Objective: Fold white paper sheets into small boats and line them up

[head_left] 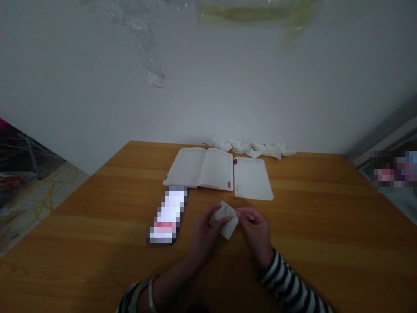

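Past the left edge of the wooden worktop (325, 230), I see a littered floor (35, 208). At the near edge my left sleeve (127, 301) is striped, and a pale bracelet (151, 294) circles my wrist. Left of my hands lies a phone (167, 215), slanted, its lit screen blurred into blocks; its far end comes right up to the near edge of an open notebook (216, 169), and I cannot tell if they touch. The notebook lies flat towards the back edge, both pages pale, with a small red mark at its near right corner.

My left hand (206, 237) grips a small folded paper (230, 227), thumb laid across its front. The paper is held up between my two hands, nearer the front edge than the notebook is. My right hand (257, 230) pinches the paper's right side between its fingertips, the other fingers curled in.

Just beside the notebook, on its right, lie loose sheets (254, 180) with a dark patch at their far left corner. Behind them, crumpled white paper (256, 149) straggles along the back edge, below the wall (228, 87). My right sleeve (289, 280), black and white striped, reaches in from the near edge.
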Motion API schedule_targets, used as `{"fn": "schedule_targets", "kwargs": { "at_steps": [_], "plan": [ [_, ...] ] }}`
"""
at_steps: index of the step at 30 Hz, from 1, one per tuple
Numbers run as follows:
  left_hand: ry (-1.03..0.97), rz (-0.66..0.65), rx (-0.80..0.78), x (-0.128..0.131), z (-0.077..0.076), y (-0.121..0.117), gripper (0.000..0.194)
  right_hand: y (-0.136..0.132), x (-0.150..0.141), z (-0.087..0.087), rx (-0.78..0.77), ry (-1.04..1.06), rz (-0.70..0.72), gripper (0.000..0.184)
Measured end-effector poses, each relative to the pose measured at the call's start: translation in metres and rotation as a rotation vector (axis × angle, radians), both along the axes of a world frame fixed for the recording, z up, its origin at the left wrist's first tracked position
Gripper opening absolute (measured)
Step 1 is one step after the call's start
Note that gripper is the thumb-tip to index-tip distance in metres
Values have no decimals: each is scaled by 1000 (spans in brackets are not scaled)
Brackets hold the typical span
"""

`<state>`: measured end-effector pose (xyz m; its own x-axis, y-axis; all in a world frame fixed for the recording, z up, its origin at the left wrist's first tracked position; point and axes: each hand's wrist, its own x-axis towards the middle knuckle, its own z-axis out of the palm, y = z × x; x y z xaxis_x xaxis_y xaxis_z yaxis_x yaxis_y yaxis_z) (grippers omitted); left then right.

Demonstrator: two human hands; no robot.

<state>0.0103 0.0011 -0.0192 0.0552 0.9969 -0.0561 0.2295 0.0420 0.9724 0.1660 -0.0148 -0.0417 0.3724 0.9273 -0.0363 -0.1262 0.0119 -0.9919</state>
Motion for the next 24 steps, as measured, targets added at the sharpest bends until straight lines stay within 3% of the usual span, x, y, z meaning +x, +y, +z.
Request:
{"fn": "schedule_targets", "kwargs": {
  "at_steps": [2, 8, 15, 18, 24],
  "plan": [
    [67, -10, 7, -2, 3, 0, 25, 0, 0, 0, 2, 5, 23, 22],
    [75, -57, -12, -8, 11, 4, 21, 2, 3, 0, -10, -4, 163, 24],
    [4, -66, -14, -4, 7, 0, 29, 0, -8, -2, 2, -3, 77, 24],
    [-31, -30, -16, -3, 4, 0, 47, -4, -11, 3, 7, 61, 84, 26],
    [75, -49, 39, -6, -4, 3, 35, -7, -12, 6, -9, 143, 146, 45]
  ]
}}
